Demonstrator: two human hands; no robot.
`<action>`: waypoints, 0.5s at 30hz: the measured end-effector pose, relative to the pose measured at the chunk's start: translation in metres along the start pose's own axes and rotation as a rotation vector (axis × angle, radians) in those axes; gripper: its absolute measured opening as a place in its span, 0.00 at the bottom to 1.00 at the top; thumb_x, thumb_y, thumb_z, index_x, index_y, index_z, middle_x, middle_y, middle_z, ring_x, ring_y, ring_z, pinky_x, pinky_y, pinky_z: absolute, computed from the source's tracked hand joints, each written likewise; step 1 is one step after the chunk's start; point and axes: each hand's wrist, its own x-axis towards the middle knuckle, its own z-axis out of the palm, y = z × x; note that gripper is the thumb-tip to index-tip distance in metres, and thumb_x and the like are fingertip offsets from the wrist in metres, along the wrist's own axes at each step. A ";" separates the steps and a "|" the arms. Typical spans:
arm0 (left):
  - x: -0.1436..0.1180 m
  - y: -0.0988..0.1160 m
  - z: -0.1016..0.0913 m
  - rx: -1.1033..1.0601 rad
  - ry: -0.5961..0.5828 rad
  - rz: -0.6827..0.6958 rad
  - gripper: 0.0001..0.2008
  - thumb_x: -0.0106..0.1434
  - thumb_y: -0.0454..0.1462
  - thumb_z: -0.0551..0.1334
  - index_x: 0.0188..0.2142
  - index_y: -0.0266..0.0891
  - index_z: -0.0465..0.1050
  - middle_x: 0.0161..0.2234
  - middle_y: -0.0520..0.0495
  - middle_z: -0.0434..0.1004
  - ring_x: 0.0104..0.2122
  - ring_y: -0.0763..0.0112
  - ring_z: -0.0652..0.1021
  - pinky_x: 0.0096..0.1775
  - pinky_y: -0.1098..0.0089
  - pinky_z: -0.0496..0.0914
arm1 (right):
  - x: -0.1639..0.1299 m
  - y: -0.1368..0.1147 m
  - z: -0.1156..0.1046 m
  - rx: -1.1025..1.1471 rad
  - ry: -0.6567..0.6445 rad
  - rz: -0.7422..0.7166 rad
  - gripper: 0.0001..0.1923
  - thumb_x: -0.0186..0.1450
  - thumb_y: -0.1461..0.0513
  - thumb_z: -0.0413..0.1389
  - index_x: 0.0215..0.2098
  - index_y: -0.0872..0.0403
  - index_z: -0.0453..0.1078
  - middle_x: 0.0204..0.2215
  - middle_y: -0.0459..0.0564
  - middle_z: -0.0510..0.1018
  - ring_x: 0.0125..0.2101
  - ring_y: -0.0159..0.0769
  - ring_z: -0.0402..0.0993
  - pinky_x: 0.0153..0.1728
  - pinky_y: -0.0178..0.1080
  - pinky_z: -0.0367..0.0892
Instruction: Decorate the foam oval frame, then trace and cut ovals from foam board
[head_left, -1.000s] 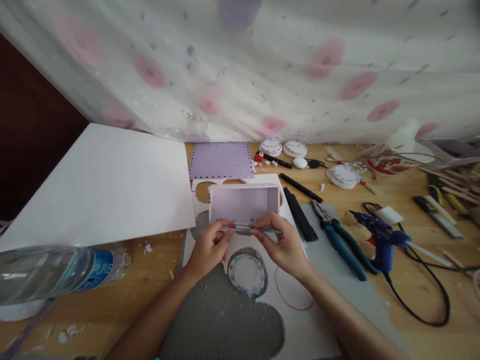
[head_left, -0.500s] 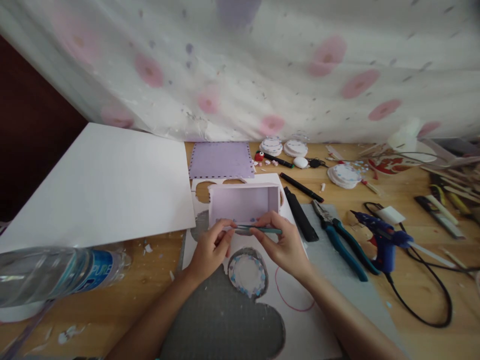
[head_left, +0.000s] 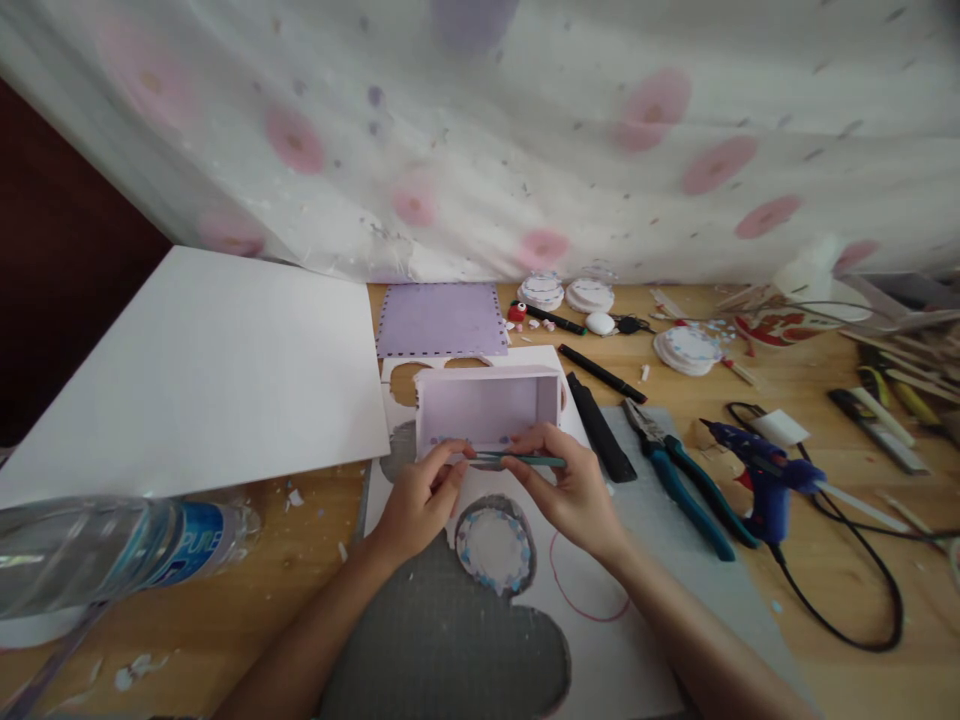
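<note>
Head view: one lilac box (head_left: 487, 405); both hands' fingers (head_left: 525, 462) pinching one teal tweezers (head_left: 517, 460)

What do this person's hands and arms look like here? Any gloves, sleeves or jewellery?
Both arms come in bare from the bottom edge, with no sleeves reaching the forearms or wrists. The left hand and right hand are ungloved, and no rings, watch or bracelets show on either. The fingernails look short and unpainted, though the picture is too soft to be sure. A thin sliver of teal shows by the left arm at the bottom edge, too small to identify.
</note>
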 end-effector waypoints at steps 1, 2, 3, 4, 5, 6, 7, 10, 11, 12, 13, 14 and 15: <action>0.000 0.000 0.000 0.021 0.000 0.004 0.13 0.69 0.42 0.52 0.47 0.40 0.69 0.15 0.58 0.60 0.15 0.75 0.64 0.18 0.76 0.58 | -0.001 0.001 -0.001 0.008 0.001 0.007 0.05 0.63 0.59 0.58 0.32 0.51 0.68 0.29 0.48 0.75 0.32 0.37 0.74 0.33 0.38 0.69; 0.000 -0.001 0.000 0.044 -0.002 0.010 0.13 0.69 0.41 0.52 0.47 0.40 0.69 0.16 0.58 0.60 0.15 0.75 0.65 0.19 0.76 0.58 | -0.001 0.002 -0.001 0.014 0.001 0.013 0.05 0.63 0.59 0.58 0.33 0.51 0.68 0.30 0.49 0.76 0.33 0.38 0.74 0.33 0.38 0.69; 0.000 -0.002 0.000 0.065 -0.007 0.017 0.13 0.69 0.41 0.52 0.47 0.41 0.69 0.16 0.58 0.59 0.16 0.74 0.65 0.19 0.76 0.59 | -0.001 0.002 -0.001 0.020 -0.002 0.018 0.05 0.63 0.59 0.59 0.33 0.51 0.68 0.31 0.49 0.76 0.33 0.38 0.74 0.34 0.39 0.70; 0.000 -0.002 0.000 0.082 -0.011 0.023 0.12 0.69 0.40 0.52 0.47 0.41 0.69 0.16 0.58 0.59 0.16 0.74 0.65 0.20 0.76 0.59 | -0.002 0.002 -0.002 0.026 -0.003 0.021 0.05 0.63 0.59 0.59 0.33 0.51 0.69 0.31 0.50 0.76 0.34 0.39 0.75 0.34 0.39 0.70; -0.001 -0.003 0.000 0.095 -0.015 0.029 0.12 0.69 0.40 0.51 0.47 0.41 0.69 0.17 0.58 0.60 0.16 0.75 0.65 0.20 0.76 0.60 | -0.001 0.002 -0.002 0.034 -0.002 0.027 0.05 0.63 0.59 0.59 0.33 0.51 0.69 0.31 0.49 0.76 0.34 0.39 0.75 0.34 0.39 0.70; -0.001 -0.003 0.000 0.106 -0.016 0.034 0.12 0.69 0.40 0.51 0.47 0.41 0.69 0.17 0.58 0.60 0.17 0.75 0.65 0.21 0.76 0.60 | -0.001 0.002 -0.002 0.042 0.001 0.037 0.05 0.63 0.58 0.59 0.32 0.51 0.69 0.30 0.49 0.76 0.33 0.39 0.75 0.33 0.38 0.71; -0.001 -0.003 0.001 0.112 -0.015 0.037 0.12 0.69 0.40 0.51 0.47 0.41 0.69 0.17 0.57 0.60 0.17 0.75 0.66 0.21 0.76 0.60 | 0.000 0.001 -0.002 0.052 0.006 0.051 0.06 0.63 0.58 0.59 0.31 0.51 0.69 0.29 0.49 0.75 0.33 0.39 0.75 0.32 0.38 0.71; -0.001 -0.003 0.001 0.121 -0.015 0.041 0.13 0.70 0.40 0.50 0.47 0.40 0.68 0.17 0.57 0.62 0.17 0.74 0.67 0.22 0.76 0.61 | 0.003 0.000 -0.002 0.114 0.027 0.098 0.07 0.62 0.58 0.60 0.29 0.51 0.68 0.25 0.47 0.74 0.31 0.39 0.76 0.29 0.37 0.71; -0.001 -0.002 0.002 0.120 -0.013 0.041 0.13 0.70 0.40 0.50 0.47 0.40 0.68 0.17 0.57 0.62 0.18 0.74 0.67 0.23 0.76 0.62 | 0.004 0.001 -0.002 0.159 0.046 0.113 0.08 0.62 0.58 0.60 0.28 0.51 0.68 0.24 0.47 0.73 0.31 0.39 0.76 0.29 0.37 0.71; -0.001 -0.002 0.002 0.119 -0.006 0.041 0.13 0.70 0.40 0.49 0.47 0.39 0.68 0.17 0.57 0.62 0.18 0.74 0.67 0.23 0.76 0.62 | 0.006 0.001 -0.002 0.217 0.078 0.125 0.08 0.61 0.57 0.61 0.28 0.51 0.68 0.24 0.46 0.73 0.32 0.39 0.76 0.30 0.38 0.72; -0.001 -0.002 0.002 0.116 0.003 0.040 0.12 0.70 0.40 0.50 0.47 0.39 0.67 0.16 0.57 0.62 0.17 0.74 0.67 0.23 0.76 0.62 | 0.008 0.001 -0.003 0.281 0.120 0.131 0.09 0.61 0.57 0.61 0.28 0.51 0.67 0.24 0.46 0.73 0.32 0.39 0.77 0.31 0.38 0.73; 0.000 -0.002 0.002 0.110 0.015 0.037 0.12 0.70 0.41 0.50 0.46 0.38 0.67 0.16 0.57 0.62 0.17 0.74 0.67 0.23 0.76 0.62 | 0.009 0.002 -0.005 0.339 0.167 0.135 0.09 0.60 0.57 0.62 0.28 0.51 0.67 0.25 0.45 0.72 0.33 0.40 0.77 0.34 0.40 0.74; 0.000 -0.002 0.003 0.099 0.025 0.034 0.12 0.70 0.41 0.50 0.46 0.38 0.67 0.16 0.58 0.62 0.17 0.75 0.67 0.23 0.77 0.62 | 0.011 0.002 -0.007 0.382 0.211 0.133 0.09 0.60 0.57 0.62 0.28 0.51 0.67 0.25 0.45 0.72 0.34 0.40 0.77 0.36 0.42 0.74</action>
